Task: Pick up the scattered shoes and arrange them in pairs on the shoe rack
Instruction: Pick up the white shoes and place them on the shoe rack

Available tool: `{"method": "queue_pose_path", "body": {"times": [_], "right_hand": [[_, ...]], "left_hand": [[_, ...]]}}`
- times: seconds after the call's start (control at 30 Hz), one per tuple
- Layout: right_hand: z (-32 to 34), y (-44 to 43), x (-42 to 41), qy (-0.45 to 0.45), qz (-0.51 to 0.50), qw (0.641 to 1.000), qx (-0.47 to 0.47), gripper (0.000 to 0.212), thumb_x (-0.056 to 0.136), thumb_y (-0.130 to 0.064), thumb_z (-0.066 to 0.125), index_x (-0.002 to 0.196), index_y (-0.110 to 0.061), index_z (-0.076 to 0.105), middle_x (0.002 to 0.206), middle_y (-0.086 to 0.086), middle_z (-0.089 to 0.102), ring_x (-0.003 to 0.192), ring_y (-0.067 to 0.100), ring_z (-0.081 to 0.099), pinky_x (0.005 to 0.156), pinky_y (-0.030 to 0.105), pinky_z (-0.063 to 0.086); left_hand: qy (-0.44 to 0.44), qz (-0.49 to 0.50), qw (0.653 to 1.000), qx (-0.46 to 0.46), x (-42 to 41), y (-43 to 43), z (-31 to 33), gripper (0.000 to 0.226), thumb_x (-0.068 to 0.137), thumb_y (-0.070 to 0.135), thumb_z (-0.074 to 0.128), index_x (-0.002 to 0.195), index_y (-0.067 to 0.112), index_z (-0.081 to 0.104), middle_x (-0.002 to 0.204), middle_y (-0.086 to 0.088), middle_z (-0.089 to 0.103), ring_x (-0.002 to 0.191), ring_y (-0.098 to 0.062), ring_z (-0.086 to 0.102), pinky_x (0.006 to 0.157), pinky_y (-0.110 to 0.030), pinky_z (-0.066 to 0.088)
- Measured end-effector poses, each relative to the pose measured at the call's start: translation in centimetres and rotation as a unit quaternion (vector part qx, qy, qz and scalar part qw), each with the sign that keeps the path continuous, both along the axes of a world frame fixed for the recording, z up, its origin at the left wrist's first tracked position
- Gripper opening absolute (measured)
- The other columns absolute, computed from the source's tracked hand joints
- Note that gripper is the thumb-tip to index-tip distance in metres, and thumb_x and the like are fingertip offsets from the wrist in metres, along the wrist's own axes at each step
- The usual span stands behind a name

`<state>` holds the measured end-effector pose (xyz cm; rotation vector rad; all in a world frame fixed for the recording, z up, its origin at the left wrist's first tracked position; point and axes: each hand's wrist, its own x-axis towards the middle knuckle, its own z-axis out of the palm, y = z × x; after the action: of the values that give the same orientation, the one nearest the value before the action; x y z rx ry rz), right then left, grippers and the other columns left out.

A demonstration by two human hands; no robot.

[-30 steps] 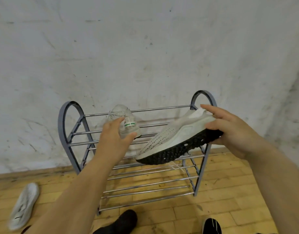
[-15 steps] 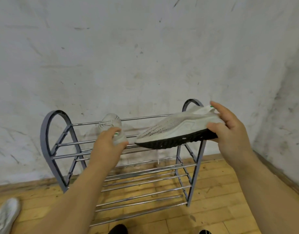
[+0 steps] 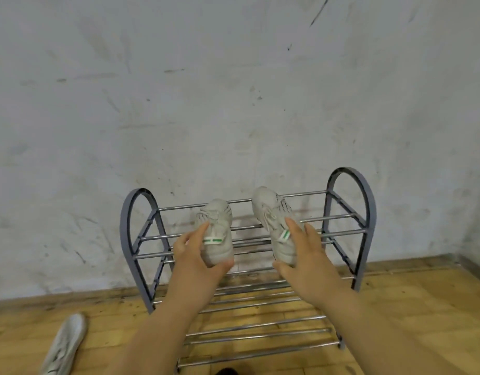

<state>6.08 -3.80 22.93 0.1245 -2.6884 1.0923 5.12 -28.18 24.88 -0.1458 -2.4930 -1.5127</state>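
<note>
Two pale grey knit sneakers with green-and-white heel tabs sit side by side on the top tier of the shoe rack (image 3: 367,212), heels toward the person, toes toward the scuffed white wall (image 3: 233,90). The left hand (image 3: 198,255) cups the heel of the left sneaker (image 3: 215,234), fingers along its side and thumb under the back. The right hand (image 3: 303,253) wraps the right sneaker (image 3: 274,220) the same way, from its outer side. Another white shoe (image 3: 64,347) lies on the wooden floor (image 3: 422,307), well apart at lower left.
</note>
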Motion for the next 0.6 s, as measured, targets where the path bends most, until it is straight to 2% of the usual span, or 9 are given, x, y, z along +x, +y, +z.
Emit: {"method": "queue_pose_path", "body": {"times": [0.07,0.13,0.23,0.3,0.33,0.37,0.43,0.53,0.6], "right_hand": [[0.9,0.0,-0.1,-0.026,-0.003,0.999,-0.047,0.095,0.090,-0.040,0.072,0.160,-0.046,0.007,0.166,-0.005,0.004,0.149,0.022,0.026,0.115,0.031,0.031],[1.8,0.6,-0.5,-0.059,-0.003,0.987,-0.150,0.097,0.084,-0.045,0.078,0.159,-0.047,0.016,0.157,-0.012,0.023,0.134,0.014,0.042,0.105,0.030,0.039],[2.4,1.1,-0.8,-0.139,0.013,0.931,-0.339,0.086,0.080,-0.062,0.075,0.153,-0.049,0.033,0.150,-0.013,0.045,0.130,0.017,0.053,0.096,0.041,0.052],[2.3,1.4,-1.4,-0.158,0.016,0.884,-0.440,0.065,0.087,-0.066,0.066,0.146,-0.042,0.049,0.141,-0.008,0.062,0.122,0.022,0.064,0.096,0.052,0.056],[2.5,1.4,-1.5,-0.154,0.011,0.872,-0.465,0.048,0.097,-0.058,0.058,0.140,-0.037,0.056,0.131,-0.006,0.070,0.115,0.023,0.069,0.095,0.051,0.058],[2.6,1.5,-1.7,-0.154,-0.001,0.864,-0.480,0.037,0.104,-0.047,0.051,0.137,-0.033,0.060,0.122,-0.004,0.074,0.110,0.023,0.071,0.092,0.047,0.059],[2.6,1.6,-1.9,-0.159,-0.022,0.860,-0.484,0.032,0.108,-0.030,0.048,0.138,-0.030,0.059,0.121,-0.001,0.074,0.108,0.025,0.071,0.086,0.043,0.061],[2.5,1.8,-1.9,-0.166,-0.034,0.866,-0.470,0.048,0.105,-0.014,0.052,0.149,-0.033,0.048,0.130,0.003,0.066,0.112,0.029,0.069,0.091,0.048,0.060],[2.5,2.1,-1.9,-0.171,-0.027,0.873,-0.455,0.053,0.104,-0.011,0.053,0.151,-0.034,0.045,0.129,0.005,0.068,0.111,0.031,0.069,0.092,0.051,0.059]], "left_hand": [[-0.031,0.004,0.999,0.015,0.0,-0.3,-0.1,0.088,0.077,0.035,0.088,0.148,0.047,0.037,0.140,0.011,0.024,0.107,-0.007,0.050,0.096,-0.024,0.045],[-0.067,0.003,0.997,0.038,-0.2,-0.7,-0.1,0.089,0.076,0.041,0.087,0.149,0.046,0.037,0.142,0.006,0.032,0.111,-0.014,0.054,0.100,-0.033,0.048],[-0.125,-0.039,0.979,0.157,-0.7,-1.3,0.0,0.085,0.073,0.057,0.083,0.146,0.053,0.038,0.140,0.008,0.054,0.115,-0.017,0.063,0.098,-0.044,0.055],[-0.169,-0.067,0.948,0.260,-1.0,-1.5,0.3,0.060,0.088,0.056,0.070,0.142,0.055,0.042,0.136,0.006,0.061,0.115,-0.023,0.064,0.086,-0.042,0.057],[-0.187,-0.076,0.934,0.296,-1.2,-1.7,0.3,0.049,0.096,0.053,0.061,0.142,0.055,0.044,0.137,0.006,0.061,0.113,-0.026,0.064,0.078,-0.040,0.057],[-0.199,-0.081,0.923,0.320,-1.4,-2.0,0.4,0.043,0.100,0.050,0.054,0.142,0.054,0.045,0.138,0.005,0.061,0.112,-0.028,0.065,0.071,-0.039,0.056],[-0.214,-0.090,0.910,0.345,-2.0,-2.6,0.2,0.039,0.105,0.043,0.050,0.143,0.050,0.048,0.138,0.000,0.062,0.107,-0.029,0.066,0.066,-0.037,0.056],[-0.227,-0.093,0.899,0.362,-2.5,-3.0,-0.2,0.047,0.104,0.021,0.057,0.146,0.041,0.049,0.133,-0.007,0.066,0.107,-0.035,0.069,0.067,-0.040,0.058],[-0.221,-0.097,0.902,0.359,-2.7,-3.1,-0.5,0.055,0.101,0.011,0.059,0.148,0.038,0.047,0.130,-0.011,0.069,0.111,-0.038,0.069,0.073,-0.045,0.059]]}}
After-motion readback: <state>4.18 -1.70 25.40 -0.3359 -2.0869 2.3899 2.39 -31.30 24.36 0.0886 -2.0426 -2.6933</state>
